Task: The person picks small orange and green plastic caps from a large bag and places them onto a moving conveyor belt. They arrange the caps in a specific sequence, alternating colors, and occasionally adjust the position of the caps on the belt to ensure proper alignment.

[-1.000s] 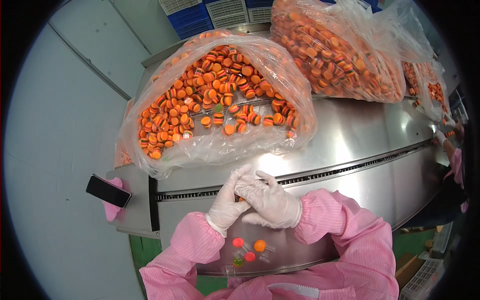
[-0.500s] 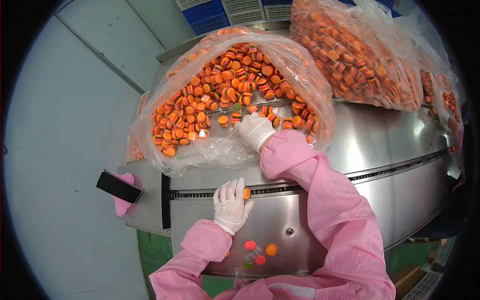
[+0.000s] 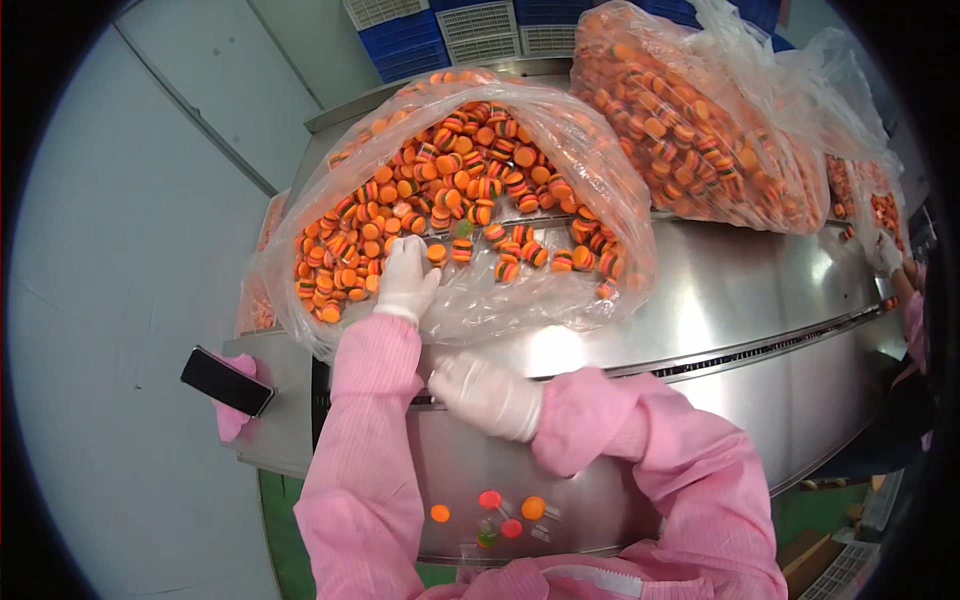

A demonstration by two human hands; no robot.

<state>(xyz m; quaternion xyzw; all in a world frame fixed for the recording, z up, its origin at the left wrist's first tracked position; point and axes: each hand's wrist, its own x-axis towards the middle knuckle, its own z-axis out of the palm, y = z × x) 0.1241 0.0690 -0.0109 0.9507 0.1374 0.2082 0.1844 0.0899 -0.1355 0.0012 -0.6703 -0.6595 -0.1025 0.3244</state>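
Observation:
In the mouth of a large clear plastic bag (image 3: pixel 505 318) lie many burger-shaped layered candies (image 3: pixel 455 195), orange with red and dark green bands. My left hand (image 3: pixel 407 284), in a white glove, reaches over the bag's near edge to the candies at its left side. Its fingers are stretched out, with the thumb apart. My right hand (image 3: pixel 487 396), also gloved, is over the chain slot (image 3: pixel 760 350) in the steel machine top, fingers pointing left. Motion blurs it, and whatever its fingers may hold is hidden.
Loose orange, pink and green round pieces (image 3: pixel 511 528) lie on the near steel plate (image 3: pixel 590 500). A phone (image 3: pixel 228 381) rests on a pink cloth at the left. Another full bag (image 3: pixel 690 130) stands back right. A co-worker's gloved hand (image 3: pixel 886 254) is far right; crates (image 3: pixel 405 45) stand behind.
My left hand has moved from the slot up into the bag's mouth. My right hand has come out of the bag down to the slot. The orange candy at the slot no longer shows.

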